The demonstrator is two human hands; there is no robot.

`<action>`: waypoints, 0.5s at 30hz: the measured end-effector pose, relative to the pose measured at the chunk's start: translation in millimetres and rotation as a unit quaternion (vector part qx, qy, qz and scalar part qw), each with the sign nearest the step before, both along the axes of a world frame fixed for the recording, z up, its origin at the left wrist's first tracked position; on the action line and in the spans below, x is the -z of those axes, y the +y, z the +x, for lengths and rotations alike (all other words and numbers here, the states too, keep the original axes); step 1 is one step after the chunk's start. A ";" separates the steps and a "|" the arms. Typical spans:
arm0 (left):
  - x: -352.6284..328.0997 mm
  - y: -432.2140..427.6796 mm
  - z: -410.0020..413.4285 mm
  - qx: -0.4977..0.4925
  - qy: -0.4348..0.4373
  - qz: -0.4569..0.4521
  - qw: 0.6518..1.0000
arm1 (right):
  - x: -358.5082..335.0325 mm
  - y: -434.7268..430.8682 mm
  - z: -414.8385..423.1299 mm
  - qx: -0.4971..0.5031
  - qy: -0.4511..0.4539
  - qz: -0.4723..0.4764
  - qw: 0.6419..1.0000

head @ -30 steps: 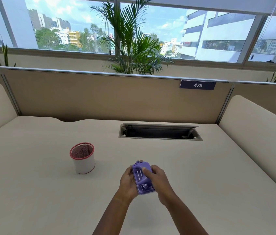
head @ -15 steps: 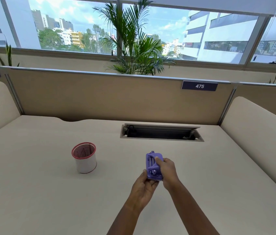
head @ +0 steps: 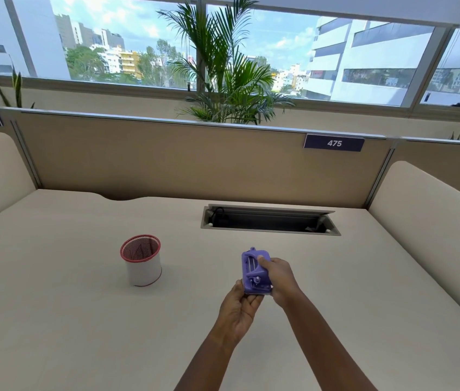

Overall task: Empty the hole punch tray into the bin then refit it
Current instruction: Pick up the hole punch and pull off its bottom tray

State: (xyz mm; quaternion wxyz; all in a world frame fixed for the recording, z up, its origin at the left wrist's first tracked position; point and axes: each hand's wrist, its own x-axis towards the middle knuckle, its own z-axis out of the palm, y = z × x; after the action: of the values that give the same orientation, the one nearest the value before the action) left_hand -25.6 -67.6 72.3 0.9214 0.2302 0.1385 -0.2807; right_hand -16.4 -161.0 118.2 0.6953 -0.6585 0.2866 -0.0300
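Observation:
A purple hole punch is held above the beige desk, stood on end with its ribbed underside turned towards me. My right hand grips its right side, thumb on the underside. My left hand cups its lower end from below, fingers curled at the bottom edge. I cannot tell whether the tray is on or loose. The bin, a small white cylinder with a red rim and red mesh inside, stands upright on the desk to the left of my hands.
A cable slot with its flap open lies in the desk beyond my hands. Beige partition panels wall the desk at the back and both sides, with a "475" label. Plants and windows stand behind.
The punch has been turned upright and lifted slightly away from me. My left hand has slid from its left side to under its lower end. The bin has not moved.

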 end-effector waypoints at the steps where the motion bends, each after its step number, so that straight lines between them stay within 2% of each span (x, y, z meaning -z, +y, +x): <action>1: -0.2 0.3 0.0 0.001 0.000 -0.003 1.000 | -1.0 -0.8 0.5 -0.002 0.000 0.010 1.000; 6: 1.5 0.5 6.4 0.018 -0.006 -0.033 0.999 | -2.8 -2.9 1.2 -0.011 -0.005 0.022 1.000; 15: -1.8 -2.7 28.8 0.039 0.020 -0.004 0.999 | 3.6 9.4 -7.9 -0.067 -0.012 0.012 0.998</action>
State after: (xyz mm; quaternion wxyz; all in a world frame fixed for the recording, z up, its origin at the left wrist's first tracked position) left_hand 3.2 -70.3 74.1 0.9077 0.2263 0.1465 -0.3217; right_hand -24.3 -151.6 114.6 0.7072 -0.6670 0.2341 0.0122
